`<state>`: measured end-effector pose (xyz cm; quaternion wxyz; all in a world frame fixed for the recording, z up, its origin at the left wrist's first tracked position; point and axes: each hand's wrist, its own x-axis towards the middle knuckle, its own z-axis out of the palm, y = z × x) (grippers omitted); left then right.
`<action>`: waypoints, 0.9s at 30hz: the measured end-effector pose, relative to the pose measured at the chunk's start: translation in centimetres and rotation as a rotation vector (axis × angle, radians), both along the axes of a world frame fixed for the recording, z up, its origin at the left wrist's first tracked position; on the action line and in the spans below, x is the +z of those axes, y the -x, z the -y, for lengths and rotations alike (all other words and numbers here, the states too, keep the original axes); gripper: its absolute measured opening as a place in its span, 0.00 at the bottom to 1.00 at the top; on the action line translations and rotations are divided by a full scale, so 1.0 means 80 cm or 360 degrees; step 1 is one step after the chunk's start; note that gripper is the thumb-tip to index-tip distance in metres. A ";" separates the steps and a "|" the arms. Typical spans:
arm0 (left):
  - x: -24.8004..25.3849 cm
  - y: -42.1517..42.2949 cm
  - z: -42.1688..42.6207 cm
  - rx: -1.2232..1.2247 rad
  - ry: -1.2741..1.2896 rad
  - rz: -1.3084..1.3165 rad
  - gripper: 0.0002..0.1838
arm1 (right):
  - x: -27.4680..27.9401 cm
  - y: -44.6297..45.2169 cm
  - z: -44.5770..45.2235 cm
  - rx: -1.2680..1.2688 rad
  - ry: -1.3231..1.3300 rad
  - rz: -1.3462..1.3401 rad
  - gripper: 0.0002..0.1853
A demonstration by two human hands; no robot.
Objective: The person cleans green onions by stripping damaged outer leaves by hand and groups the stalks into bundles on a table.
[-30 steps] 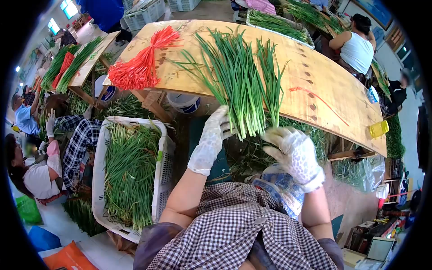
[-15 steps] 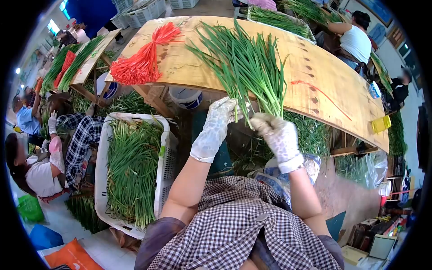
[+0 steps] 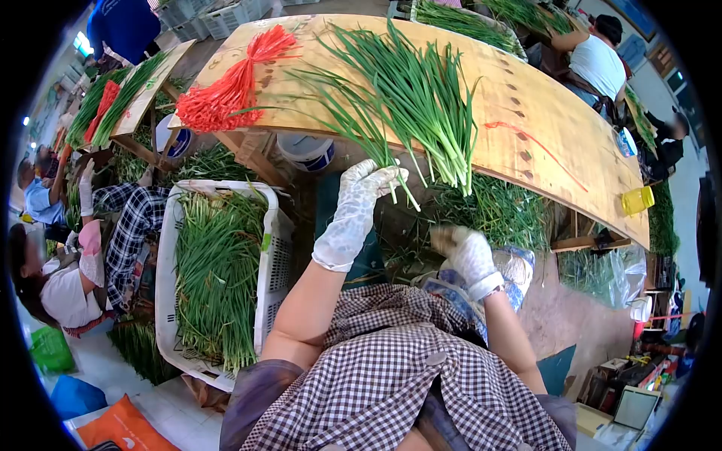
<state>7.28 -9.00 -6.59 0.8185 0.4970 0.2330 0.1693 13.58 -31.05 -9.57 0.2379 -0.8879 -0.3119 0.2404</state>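
Note:
My left hand [image 3: 362, 197], in a white patterned glove, pinches a few green stalks [image 3: 367, 135] near their pale lower ends, at the front edge of the wooden table [image 3: 556, 113]. Just right of them a larger bunch of green stalks [image 3: 432, 98] lies on the table, its pale ends over the edge. Below that bunch, away from the table edge, is my right hand [image 3: 462, 252], gloved too. Its fingers are smeared by motion, so their pose cannot be told.
Red strips [image 3: 233, 90] lie bundled on the table's left part, a single red strip [image 3: 534, 144] and a yellow container [image 3: 637, 200] on its right. A white crate [image 3: 262, 301] of green stalks stands at my left. Other people sit at far left and upper right.
My right hand has moved down, away from the bunch. My left hand has parted a few stalks from the bunch and holds them slightly to its left.

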 end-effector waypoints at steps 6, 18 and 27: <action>-0.012 0.008 0.036 -0.0082 -0.0002 -0.0073 0.09 | 0.035 0.002 -0.072 -0.0484 -0.1145 -0.0532 0.15; -0.020 0.004 0.006 0.0186 0.0300 0.0027 0.09 | -0.018 0.014 -0.004 0.0512 0.0705 0.0037 0.21; -0.017 0.008 0.035 -0.0102 0.0199 -0.0019 0.16 | 0.035 0.023 -0.061 0.0104 -0.0829 0.0779 0.13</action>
